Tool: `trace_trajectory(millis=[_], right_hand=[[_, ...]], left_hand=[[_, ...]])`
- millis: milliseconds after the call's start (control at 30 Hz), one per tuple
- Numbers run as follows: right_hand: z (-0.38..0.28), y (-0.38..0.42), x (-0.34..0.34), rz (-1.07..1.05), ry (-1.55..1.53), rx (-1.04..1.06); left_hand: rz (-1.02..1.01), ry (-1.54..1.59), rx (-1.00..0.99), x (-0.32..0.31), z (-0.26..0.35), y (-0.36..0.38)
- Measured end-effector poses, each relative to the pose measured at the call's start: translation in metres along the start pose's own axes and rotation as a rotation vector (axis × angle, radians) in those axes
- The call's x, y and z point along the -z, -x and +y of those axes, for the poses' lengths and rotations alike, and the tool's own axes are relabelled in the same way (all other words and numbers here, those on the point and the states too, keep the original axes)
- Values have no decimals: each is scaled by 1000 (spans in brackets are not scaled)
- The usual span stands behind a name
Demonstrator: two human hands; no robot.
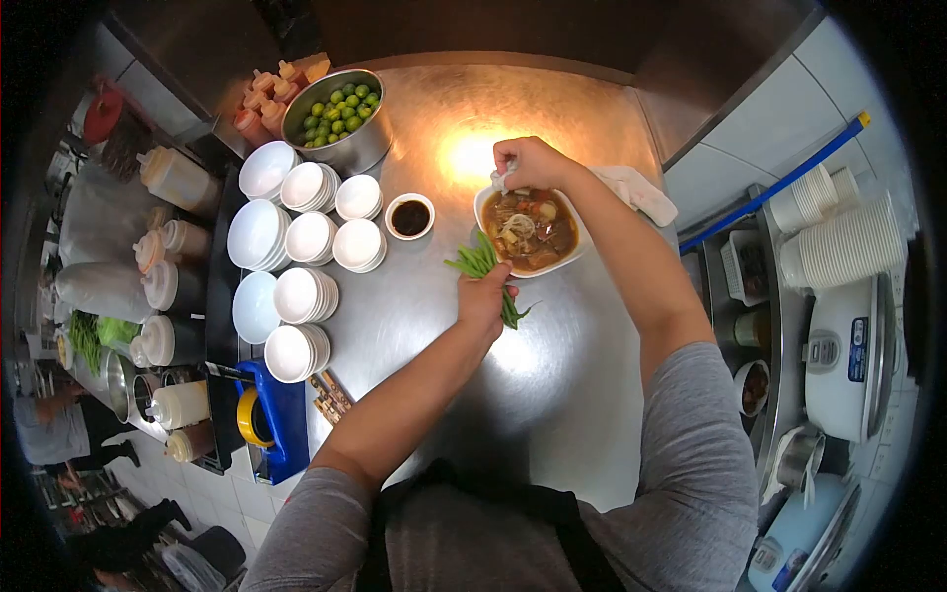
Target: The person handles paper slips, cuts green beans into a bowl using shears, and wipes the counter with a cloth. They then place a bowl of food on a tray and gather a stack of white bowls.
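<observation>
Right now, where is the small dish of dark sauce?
In the head view, the sauce dish sits on the steel counter, left of the soup bowl and right of the stacked white bowls.

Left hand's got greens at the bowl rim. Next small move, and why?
Probably lay the greens onto the stew: the left hand holds them with tips already over the bowl edge, while the right hand steadies the far rim.
</observation>
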State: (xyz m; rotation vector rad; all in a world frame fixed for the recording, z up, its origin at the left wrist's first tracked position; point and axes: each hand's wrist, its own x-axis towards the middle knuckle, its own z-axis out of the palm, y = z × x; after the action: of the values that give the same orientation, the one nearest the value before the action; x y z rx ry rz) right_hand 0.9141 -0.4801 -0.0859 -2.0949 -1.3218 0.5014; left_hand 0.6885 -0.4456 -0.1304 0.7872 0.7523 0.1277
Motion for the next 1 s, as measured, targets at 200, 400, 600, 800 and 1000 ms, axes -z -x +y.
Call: trace_trajectory(millis=[200,400,600,800,1000], right_hand=[[36,12,19,278,-124,-64],[26,11,25,298,67,112],[-10,1,-4,81,91,221],[-6,3,-2,19,34,70],[4,12,13,93,154,72]], left_hand=[[20,38,27,0,-2,-1],[0,39,43,-1,-5,-1],[-12,50,47,0,-1,1],[-11,73,51,-2,0,3],[-4,73,55,-3,1,4]])
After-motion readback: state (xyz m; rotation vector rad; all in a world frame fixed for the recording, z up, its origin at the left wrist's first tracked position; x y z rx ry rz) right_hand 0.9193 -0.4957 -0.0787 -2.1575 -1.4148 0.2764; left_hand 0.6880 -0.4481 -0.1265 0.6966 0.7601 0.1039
